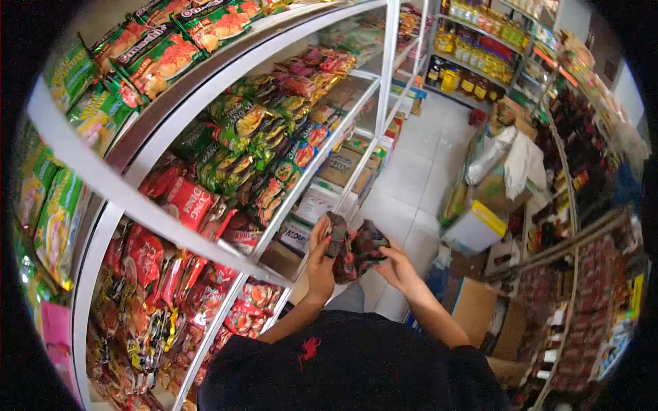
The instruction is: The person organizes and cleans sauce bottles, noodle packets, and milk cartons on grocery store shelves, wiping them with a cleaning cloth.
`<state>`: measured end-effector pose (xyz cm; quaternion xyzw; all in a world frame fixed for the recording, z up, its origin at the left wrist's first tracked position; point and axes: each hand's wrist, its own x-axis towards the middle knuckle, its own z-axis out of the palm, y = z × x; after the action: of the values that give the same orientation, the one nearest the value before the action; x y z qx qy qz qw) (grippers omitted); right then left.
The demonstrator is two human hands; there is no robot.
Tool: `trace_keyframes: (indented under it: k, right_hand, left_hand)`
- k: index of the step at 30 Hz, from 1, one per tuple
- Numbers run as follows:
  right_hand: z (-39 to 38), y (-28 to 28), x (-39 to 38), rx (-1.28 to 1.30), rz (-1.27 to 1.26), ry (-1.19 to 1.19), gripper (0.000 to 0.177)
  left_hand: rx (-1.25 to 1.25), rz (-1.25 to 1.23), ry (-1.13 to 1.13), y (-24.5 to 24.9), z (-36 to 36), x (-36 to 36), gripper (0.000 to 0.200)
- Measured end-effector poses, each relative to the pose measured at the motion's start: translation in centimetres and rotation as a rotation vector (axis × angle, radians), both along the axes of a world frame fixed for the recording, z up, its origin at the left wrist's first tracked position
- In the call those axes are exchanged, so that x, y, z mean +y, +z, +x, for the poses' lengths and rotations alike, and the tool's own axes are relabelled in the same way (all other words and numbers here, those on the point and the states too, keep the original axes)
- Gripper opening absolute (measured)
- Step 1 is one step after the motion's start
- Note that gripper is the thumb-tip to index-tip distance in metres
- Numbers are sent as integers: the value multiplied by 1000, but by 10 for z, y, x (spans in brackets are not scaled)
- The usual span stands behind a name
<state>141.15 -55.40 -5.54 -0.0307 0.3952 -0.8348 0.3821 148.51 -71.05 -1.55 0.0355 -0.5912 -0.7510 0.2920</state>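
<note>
Dark packets with red markings (pixel 345 264) are held in front of my body, above the tiled floor. My left hand (pixel 319 264) grips them from the left side, its fingers on a dark, upright packet. On the right, my right hand (pixel 399 266) has its fingers closed on the edge of another dark packet (pixel 370 241). The two packets are close together, and whether they are joined cannot be made out. Beside my left hand is a glass-sided cabinet with noodle packets in green (pixel 240 127) and red (pixel 188 203).
The cabinet's white frame (pixel 329 154) runs along the left, with cardboard boxes (pixel 343 164) low inside. Tiled floor (pixel 404 171) leads to bottle shelves (pixel 473 68) at the back. Right are stocked shelves, a white-yellow box (pixel 476 229) and an open carton (pixel 474 308).
</note>
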Motion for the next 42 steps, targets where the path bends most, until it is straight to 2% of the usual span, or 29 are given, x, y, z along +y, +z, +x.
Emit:
trace_keyframes:
  k: [2,4,7,8,12,14,15,16,17,18,20,21,22,23,25,26,27,28,29,30,31,32,34,36,37,38,39,41,42]
  right_hand:
    - [-39,15,-32,74,-50,87,43]
    - [-77,21,-61,-96,-289,254,41]
    - [-124,54,-97,-310,-368,433,39]
    - [-139,55,-110,-313,-367,460,39]
    - [-175,33,-171,-181,-348,618,34]
    - [-179,29,-200,-133,-227,661,37]
    - [-178,43,-214,-103,18,657,43]
    - [-176,34,-228,39,-103,642,47]
    - [-183,9,-250,338,-82,663,48]
    - [-187,5,-260,633,-60,675,50]
    - [-208,-6,-271,706,37,822,53]
    - [-220,-15,-275,887,27,829,52]
    - [-234,-19,-277,1070,12,825,51]
    - [-250,-11,-272,1071,5,844,51]
    - [-285,10,-249,1523,133,616,48]
    - [-304,6,-244,1609,39,559,51]
    - [-323,6,-240,1703,-15,469,51]
    - [-341,5,-236,1791,-70,373,51]
    - [-364,-8,-238,1862,-17,367,50]
    - [-390,-20,-239,1808,32,378,44]
    - [-415,-26,-239,1577,18,465,43]
    - [-441,-38,-241,1514,67,476,43]
    - [-459,-36,-245,1498,10,568,42]
    - [-456,-28,-253,1581,-6,535,36]
    - [-456,-18,-256,1682,42,593,33]
    - [-458,-9,-259,1784,89,642,30]
    - [-461,-16,-265,1835,-2,536,25]
    - [-485,-16,-265,1874,43,484,23]
    - [-506,-16,-263,1919,102,429,22]
  left_hand:
    - [23,-110,13,9,-38,-12,34]
    - [29,-100,89,25,-74,-18,34]
    - [2,-635,216,51,-109,-42,25]
    - [-5,-638,242,52,-119,-50,25]
    - [15,-844,322,46,-138,-79,17]
    - [-102,-923,672,36,-134,-84,24]
    - [-170,-947,823,25,-132,-89,29]
    - [-241,-964,978,10,-130,-97,35]
    - [-253,-903,1066,-8,-135,-109,44]
    - [-415,-849,1101,-8,-137,-107,54]
    - [-854,-936,1085,-53,-136,-120,66]
    - [-1075,-967,1027,-74,-140,-124,70]
    - [-1174,-1036,1040,-69,-153,-121,66]
    - [-1123,-965,1062,-68,-171,-119,62]
    - [-1026,-901,1080,-75,-214,-116,52]
    - [-919,-998,1120,-85,-243,-119,47]
    - [-896,-838,997,-68,-276,-113,44]
    - [-618,-997,1033,-77,-306,-115,43]
    - [-545,-994,884,-99,-331,-123,45]
    - [-578,-970,992,-100,-363,-122,46]
    - [-656,-983,813,-96,-382,-128,46]
    - [-537,-848,628,-70,-395,-127,41]
    - [-710,-537,436,-44,-396,-131,38]
    - [-819,-330,357,-35,-378,-138,33]
    - [-628,-499,557,-53,-364,-140,34]
    - [-654,-530,627,-47,-351,-135,35]
    - [-736,-699,740,-52,-332,-136,39]
    - [-1093,-1111,912,-72,-294,-139,54]
    - [-1098,-1111,908,-78,-286,-135,54]
